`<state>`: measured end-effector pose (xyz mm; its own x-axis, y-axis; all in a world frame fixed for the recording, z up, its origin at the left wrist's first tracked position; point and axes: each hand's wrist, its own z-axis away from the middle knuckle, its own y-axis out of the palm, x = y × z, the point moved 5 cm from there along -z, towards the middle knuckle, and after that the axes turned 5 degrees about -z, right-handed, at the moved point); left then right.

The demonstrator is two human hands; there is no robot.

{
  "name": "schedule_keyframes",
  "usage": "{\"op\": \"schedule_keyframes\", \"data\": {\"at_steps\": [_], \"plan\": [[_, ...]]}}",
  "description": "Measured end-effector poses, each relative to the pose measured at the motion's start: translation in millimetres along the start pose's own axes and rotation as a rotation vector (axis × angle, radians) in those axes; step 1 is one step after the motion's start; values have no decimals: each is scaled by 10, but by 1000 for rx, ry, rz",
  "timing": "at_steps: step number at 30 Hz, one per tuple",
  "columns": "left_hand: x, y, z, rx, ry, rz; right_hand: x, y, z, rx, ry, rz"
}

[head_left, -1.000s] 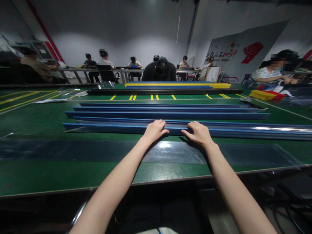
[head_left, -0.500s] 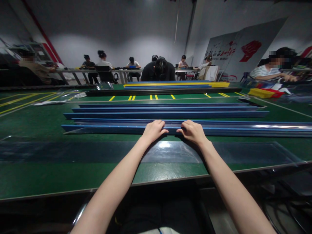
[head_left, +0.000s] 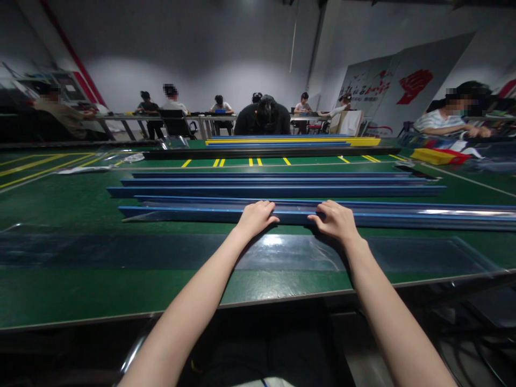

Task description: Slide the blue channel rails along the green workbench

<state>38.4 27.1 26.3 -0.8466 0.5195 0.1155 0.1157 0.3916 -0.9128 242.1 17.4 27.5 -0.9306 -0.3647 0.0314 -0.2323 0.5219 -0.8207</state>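
Note:
A long blue channel strip [head_left: 193, 214] lies lengthwise across the green table, with clear plastic film showing inside and at its left end. My left hand [head_left: 258, 216] grips it near the middle, thumb on the near wall and fingers curled over into the channel. A short way to the right, my right hand [head_left: 335, 219] holds the same strip in a like grip. Fingertips of both hands are partly hidden behind the near wall. Closer to me, a long clear plastic sheet [head_left: 298, 252] lies flat beneath my forearms.
Several more blue strips [head_left: 278, 191] lie parallel just beyond. Farther off are a black strip [head_left: 266, 153] and a yellow strip [head_left: 363, 142]. A yellow and red tray [head_left: 439, 156] stands at the right. One person [head_left: 264, 115] bends over the far side; others sit behind.
The gripped blue strip has shifted to the right, its left end now farther right. My right hand has moved right with it, widening the gap between my hands; my left hand has barely moved.

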Motion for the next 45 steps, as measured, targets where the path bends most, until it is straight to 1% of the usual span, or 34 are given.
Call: {"op": "schedule_keyframes", "data": {"at_steps": [7,14,20,24,30,38,45], "plan": [[-10,7,-2,9,-3,-8,35,29,-3,15,-19,-47],[4,6,-10,14,-34,19,196,87,-46,30,-73,-113],[12,14,-14,26,-51,23,217,96,-54,42,-87,-107],[12,17,-11,24,-40,6,219,96,-56,69,-81,-92],[3,42,-7,26,-8,-9,285,128,-77,113,-121,-74],[2,34,-3,22,11,10,282,173,-77,194,-42,-56],[1,50,-12,16,7,-5,281,178,-81,208,-47,-89]]}}
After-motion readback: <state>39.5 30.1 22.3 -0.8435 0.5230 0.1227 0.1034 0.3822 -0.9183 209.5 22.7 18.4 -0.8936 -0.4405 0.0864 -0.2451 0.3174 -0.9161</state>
